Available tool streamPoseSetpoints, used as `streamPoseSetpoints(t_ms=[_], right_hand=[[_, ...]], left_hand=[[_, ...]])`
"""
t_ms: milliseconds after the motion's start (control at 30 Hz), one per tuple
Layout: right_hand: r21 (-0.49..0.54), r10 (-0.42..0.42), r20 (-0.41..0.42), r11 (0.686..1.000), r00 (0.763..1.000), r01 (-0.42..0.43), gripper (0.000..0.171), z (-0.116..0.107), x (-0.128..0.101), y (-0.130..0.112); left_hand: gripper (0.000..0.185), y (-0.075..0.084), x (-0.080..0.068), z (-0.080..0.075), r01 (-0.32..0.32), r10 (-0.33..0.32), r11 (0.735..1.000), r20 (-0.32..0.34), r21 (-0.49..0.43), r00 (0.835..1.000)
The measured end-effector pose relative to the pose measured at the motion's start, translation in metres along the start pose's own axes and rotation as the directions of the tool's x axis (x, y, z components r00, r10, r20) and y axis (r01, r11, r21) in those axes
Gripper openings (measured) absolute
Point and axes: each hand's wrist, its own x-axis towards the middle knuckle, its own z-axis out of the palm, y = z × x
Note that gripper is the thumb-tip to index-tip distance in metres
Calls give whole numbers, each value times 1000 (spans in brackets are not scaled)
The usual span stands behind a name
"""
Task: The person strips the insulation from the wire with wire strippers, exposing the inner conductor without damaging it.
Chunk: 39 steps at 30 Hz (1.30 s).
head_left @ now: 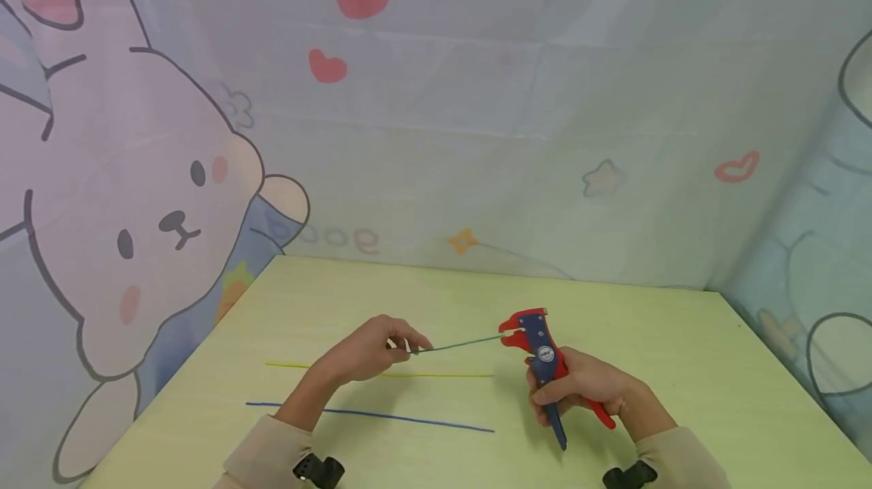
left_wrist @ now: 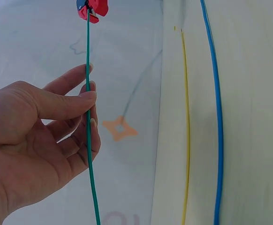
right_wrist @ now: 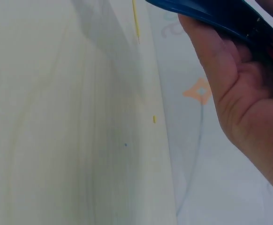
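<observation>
My left hand (head_left: 373, 349) pinches a thin green wire (head_left: 463, 344) between thumb and fingers, above the table. In the left wrist view the wire (left_wrist: 89, 140) runs past the thumb, and its far end meets the mouth of the wire stripper (left_wrist: 98, 6). My right hand (head_left: 589, 387) grips this red and blue wire stripper (head_left: 537, 328) by its handles, the head tilted up and to the left. Below the left hand lie a yellow wire (head_left: 443, 375) and, nearer to me, a blue wire (head_left: 409, 418). Thin bare metal shows at the yellow wire's tip (right_wrist: 138, 38).
The pale yellow table (head_left: 708, 398) reaches back to a printed cloth (head_left: 477, 133) with a rabbit and hearts. A small yellow offcut (right_wrist: 154, 119) lies near the table's far edge, with a tiny blue speck (right_wrist: 125, 145) beside it.
</observation>
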Motion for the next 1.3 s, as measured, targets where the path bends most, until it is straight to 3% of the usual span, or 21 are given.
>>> streamPoseSetpoints(t_ms=[1033,1300], right_hand=[[-22,-45,62,999,997,46,23,-1,1,2],[-16,-59,73,998,996,60,21,1,2,1]], left_hand=[[38,7,3,4,-27,27,999,-12,19,1000],[38,9,1,6,-19,19,1000,-15,-18,1000]])
